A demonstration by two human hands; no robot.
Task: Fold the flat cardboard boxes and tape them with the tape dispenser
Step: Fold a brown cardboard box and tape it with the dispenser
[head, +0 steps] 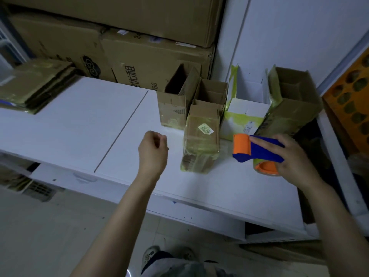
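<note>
A blue and orange tape dispenser (257, 150) sits at the right of the white table (83, 124), held by my right hand (293, 158) with fingers laid over its blue body. A small folded cardboard box (201, 140) with a yellow-green label and tape around its base stands just left of the dispenser. My left hand (152, 150) hovers left of that box, fingers loosely curled and holding nothing. A stack of flat cardboard boxes (34, 84) lies at the table's far left.
Behind the small box stand several open-topped folded boxes: two brown boxes (175, 102), a white box (247, 104) and a taller brown box (289, 108) at the right. Large cartons (139, 56) are stacked against the back. An orange crate (351, 100) is at far right.
</note>
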